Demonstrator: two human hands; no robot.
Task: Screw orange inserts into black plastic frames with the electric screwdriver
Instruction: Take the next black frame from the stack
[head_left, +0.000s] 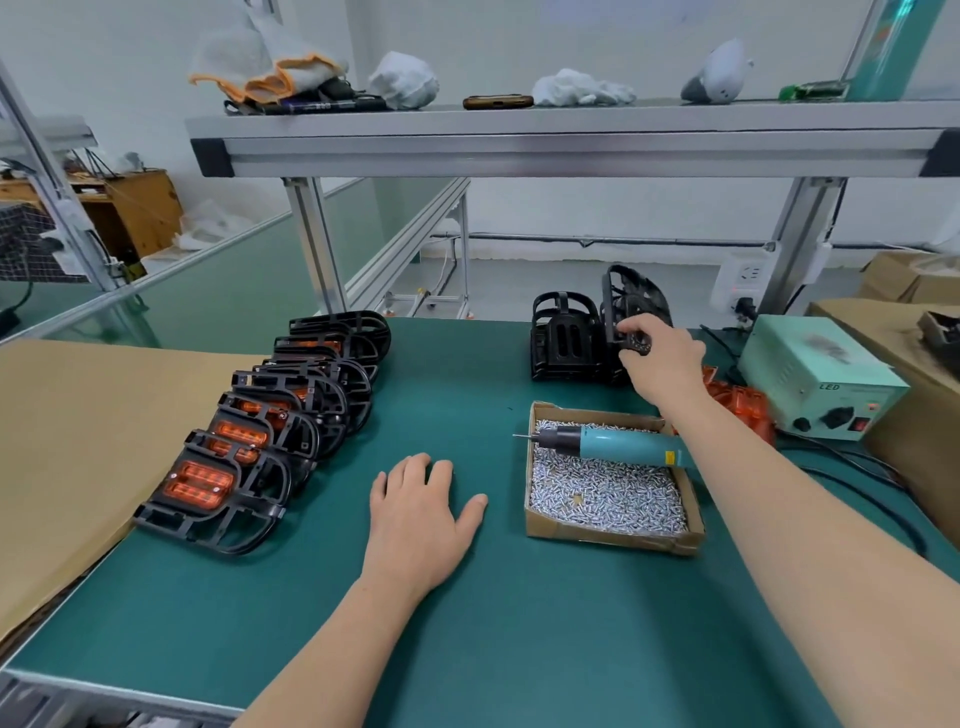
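My right hand (657, 358) reaches to the back of the green mat and grips the lower edge of an upright black plastic frame (631, 293), beside a stack of bare black frames (566, 338). My left hand (421, 506) lies flat and open on the mat. The teal electric screwdriver (608, 441) rests across a cardboard tray of silver screws (608, 493), its bit pointing left. A pile of orange inserts (740, 405) lies right of my forearm, partly hidden. On the left, a row of several black frames with orange inserts fitted (249, 447) overlaps front to back.
A light green power supply box (818, 384) with cables stands at the right. Brown cardboard sheet (78, 441) borders the mat on the left, cartons at far right. An aluminium shelf (571, 135) with rags and small items hangs overhead on posts.
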